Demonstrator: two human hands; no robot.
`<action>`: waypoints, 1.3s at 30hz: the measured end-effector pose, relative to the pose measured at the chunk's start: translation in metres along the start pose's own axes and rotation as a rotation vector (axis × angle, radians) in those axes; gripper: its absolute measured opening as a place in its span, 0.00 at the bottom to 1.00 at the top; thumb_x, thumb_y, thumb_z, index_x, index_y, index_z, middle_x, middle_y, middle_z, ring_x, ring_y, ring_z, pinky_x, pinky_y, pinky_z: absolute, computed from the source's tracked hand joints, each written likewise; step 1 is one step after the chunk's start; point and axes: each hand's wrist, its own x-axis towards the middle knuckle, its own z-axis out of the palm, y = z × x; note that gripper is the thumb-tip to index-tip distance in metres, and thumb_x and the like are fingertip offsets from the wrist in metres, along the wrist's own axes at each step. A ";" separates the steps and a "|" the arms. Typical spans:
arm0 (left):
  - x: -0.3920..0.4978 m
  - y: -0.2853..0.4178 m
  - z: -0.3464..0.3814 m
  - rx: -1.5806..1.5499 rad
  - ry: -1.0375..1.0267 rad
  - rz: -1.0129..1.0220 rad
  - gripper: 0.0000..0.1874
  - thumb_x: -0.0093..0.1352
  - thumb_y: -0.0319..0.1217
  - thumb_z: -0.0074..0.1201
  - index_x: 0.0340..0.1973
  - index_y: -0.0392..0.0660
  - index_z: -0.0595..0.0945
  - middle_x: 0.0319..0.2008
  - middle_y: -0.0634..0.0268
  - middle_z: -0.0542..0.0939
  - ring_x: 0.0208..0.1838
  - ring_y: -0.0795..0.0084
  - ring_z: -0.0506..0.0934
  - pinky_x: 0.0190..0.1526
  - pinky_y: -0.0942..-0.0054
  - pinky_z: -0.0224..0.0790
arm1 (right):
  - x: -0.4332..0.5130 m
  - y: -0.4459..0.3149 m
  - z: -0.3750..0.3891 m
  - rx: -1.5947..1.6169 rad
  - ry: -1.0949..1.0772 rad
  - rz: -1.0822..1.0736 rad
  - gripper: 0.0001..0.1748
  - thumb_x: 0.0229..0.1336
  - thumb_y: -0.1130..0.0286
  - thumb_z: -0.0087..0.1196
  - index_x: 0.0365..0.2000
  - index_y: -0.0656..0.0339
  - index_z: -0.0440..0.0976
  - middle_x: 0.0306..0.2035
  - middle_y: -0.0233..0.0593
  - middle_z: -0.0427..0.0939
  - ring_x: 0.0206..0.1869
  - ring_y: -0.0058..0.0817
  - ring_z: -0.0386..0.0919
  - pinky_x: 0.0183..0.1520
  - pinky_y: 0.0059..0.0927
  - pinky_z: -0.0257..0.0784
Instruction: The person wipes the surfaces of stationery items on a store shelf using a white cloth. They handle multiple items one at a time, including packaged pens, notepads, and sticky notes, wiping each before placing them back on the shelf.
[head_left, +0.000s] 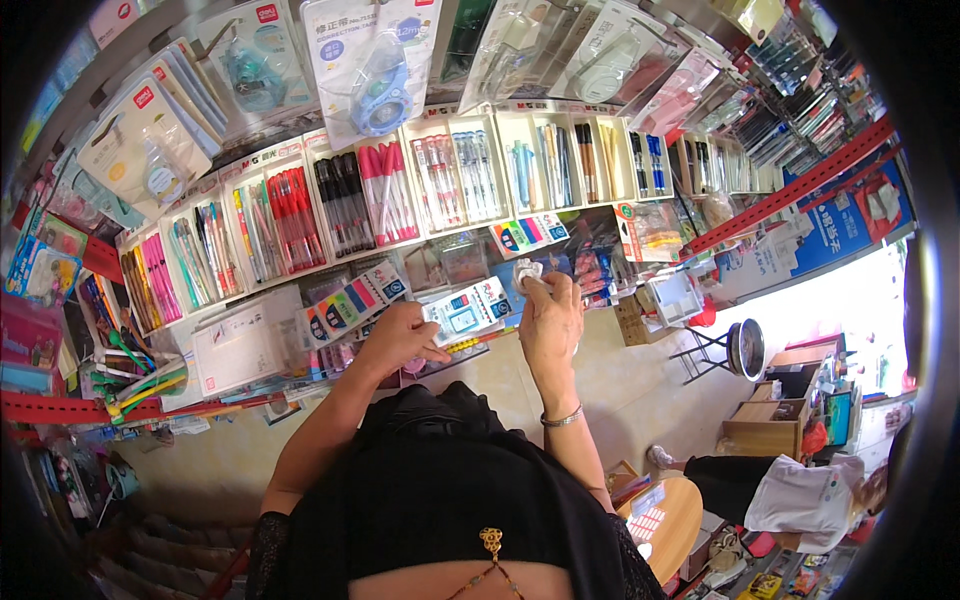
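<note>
Between the finger and thumb of my left hand (405, 337) is the left end of a flat white-and-blue packet (466, 311) that bears writing. My right hand (551, 319) grips a crumpled white cloth or tissue (528, 273) just past the packet's right end. Left of the packet, a multicoloured pack (354, 304) lies on the goods by my left hand. A similar colourful pack (529, 234) rests beyond my right hand, below the pen trays. Whether the cloth touches the packet cannot be made out.
White compartment trays (330, 259) of pens run along the shelf. Carded correction tapes (379, 97) hang above them. A red perforated shelf rail (795, 187) slants on the right. Behind it stand a folding stool (746, 350), a round wooden table (679, 517) and another person (799, 495).
</note>
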 end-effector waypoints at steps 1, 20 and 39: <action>0.001 0.000 -0.001 0.016 0.001 -0.009 0.09 0.75 0.21 0.48 0.33 0.27 0.71 0.32 0.49 0.81 0.37 0.51 0.88 0.32 0.69 0.85 | 0.001 -0.003 -0.002 0.030 0.003 -0.014 0.16 0.50 0.80 0.60 0.40 0.55 0.84 0.44 0.40 0.77 0.46 0.41 0.76 0.46 0.42 0.72; -0.007 0.009 0.002 0.034 0.021 -0.058 0.09 0.74 0.23 0.50 0.33 0.30 0.71 0.31 0.51 0.81 0.39 0.53 0.88 0.34 0.71 0.84 | -0.007 -0.031 -0.015 0.486 -0.141 -0.038 0.14 0.55 0.80 0.61 0.45 0.68 0.81 0.42 0.47 0.77 0.46 0.44 0.77 0.48 0.38 0.73; -0.008 0.001 -0.001 -0.254 0.052 -0.061 0.23 0.80 0.43 0.45 0.51 0.33 0.77 0.41 0.51 0.83 0.46 0.58 0.85 0.45 0.61 0.85 | -0.032 -0.036 0.014 0.787 -0.379 -0.253 0.18 0.51 0.85 0.56 0.43 0.63 0.83 0.47 0.44 0.76 0.52 0.45 0.75 0.55 0.40 0.71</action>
